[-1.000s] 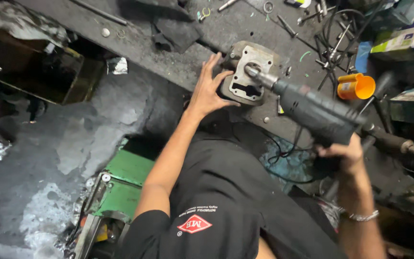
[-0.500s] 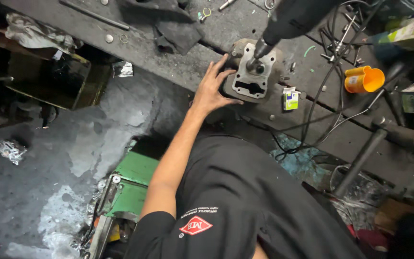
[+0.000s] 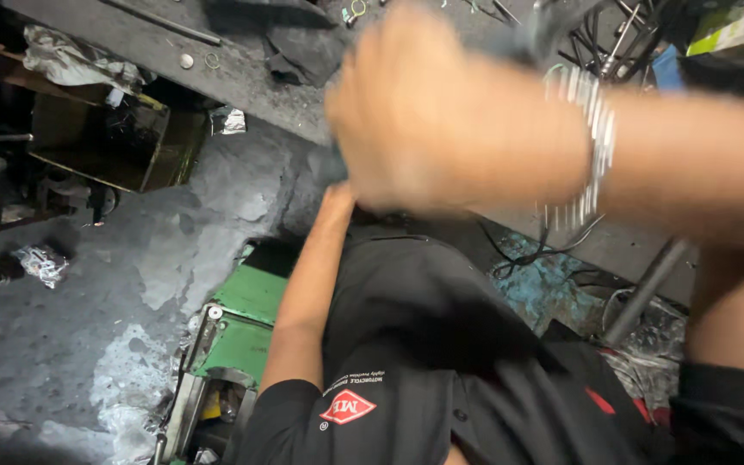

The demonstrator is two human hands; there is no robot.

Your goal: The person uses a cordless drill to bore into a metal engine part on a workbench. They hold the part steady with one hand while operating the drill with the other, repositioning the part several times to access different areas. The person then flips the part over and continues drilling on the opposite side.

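Right hand [image 3: 441,112] is now swinging up close, blurred, blocking bench [image 3: 243,77] w/ a metal bracelet [image 3: 583,138]; grip can't tell. Left hand hidden behind it.

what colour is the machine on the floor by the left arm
Green, with grimy metal parts; the machine shows in the head view, beside the left forearm.

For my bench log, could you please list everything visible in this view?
Workbench: one, dark grey, across the top.
Rod: one, dark, on the workbench, upper left.
Rag: one, black, on the workbench.
Green machine: one, on the floor, lower left.
Pipe: one, grey, leaning at right.
Bracelet: one, silver, on the right wrist.
Shirt: one, black with red badge.
Left arm: reaching up; hand hidden.
Right hand: blurred, close to camera.
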